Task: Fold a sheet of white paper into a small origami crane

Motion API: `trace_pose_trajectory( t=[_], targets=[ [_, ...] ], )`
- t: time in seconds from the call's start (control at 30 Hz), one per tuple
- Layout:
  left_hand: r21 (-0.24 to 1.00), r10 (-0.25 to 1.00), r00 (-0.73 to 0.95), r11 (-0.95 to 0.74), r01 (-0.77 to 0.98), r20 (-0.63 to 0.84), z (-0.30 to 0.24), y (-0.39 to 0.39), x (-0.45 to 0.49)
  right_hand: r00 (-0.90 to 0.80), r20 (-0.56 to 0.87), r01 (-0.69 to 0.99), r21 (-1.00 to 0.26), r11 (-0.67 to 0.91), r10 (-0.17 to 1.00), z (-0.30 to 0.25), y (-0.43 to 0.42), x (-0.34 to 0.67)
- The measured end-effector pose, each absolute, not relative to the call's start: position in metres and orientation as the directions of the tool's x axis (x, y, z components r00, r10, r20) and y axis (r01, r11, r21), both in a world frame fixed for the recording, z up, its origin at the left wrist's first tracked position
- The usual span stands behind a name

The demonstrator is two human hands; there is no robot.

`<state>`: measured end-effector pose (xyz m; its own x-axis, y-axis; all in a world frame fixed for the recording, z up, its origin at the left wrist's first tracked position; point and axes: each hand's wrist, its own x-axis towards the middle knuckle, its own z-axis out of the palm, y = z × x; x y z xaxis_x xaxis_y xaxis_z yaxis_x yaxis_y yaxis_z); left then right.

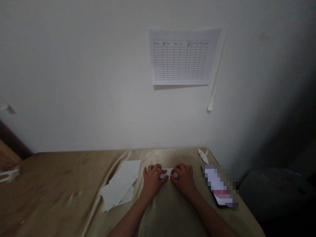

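Note:
Between my hands a small piece of white paper (169,171) lies on the cloth-covered table, partly hidden by my fingers. My left hand (155,176) pinches its left side with thumb and forefinger. On the right side, the thumb and forefinger of my right hand (182,176) grip it in the same way, the other fingers curled loosely. Left of my left hand is a loose pile of white paper sheets (120,187). A folded white paper piece (203,156) rests beyond my right hand, near the table's far right corner.
A phone (219,191) with a lit, blurred-out screen lies right of my right arm. The table (61,184) has a shiny tan cover and meets a white wall. A printed sheet (182,59) hangs on the wall beside a paper strip (217,79). A dark shape stands at right.

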<state>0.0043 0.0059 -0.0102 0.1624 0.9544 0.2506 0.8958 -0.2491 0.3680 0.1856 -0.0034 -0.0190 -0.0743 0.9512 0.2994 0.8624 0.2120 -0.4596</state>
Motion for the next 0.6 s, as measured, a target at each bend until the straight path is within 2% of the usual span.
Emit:
trace_pose_trajectory(
  t=[0.37,0.6],
  targets=[
    [0.388,0.965,0.155,-0.23,0.893,0.213,-0.0096,0.0104,0.0025,-0.044,0.229,0.866,-0.477,0.151,0.972,-0.018,0.0013,0.1856],
    [0.418,0.976,0.16,-0.209,0.884,0.15,-0.0101,0.0143,-0.0039,-0.075,0.183,0.831,-0.532,0.163,0.98,-0.0151,0.0005,0.1919]
  ],
)
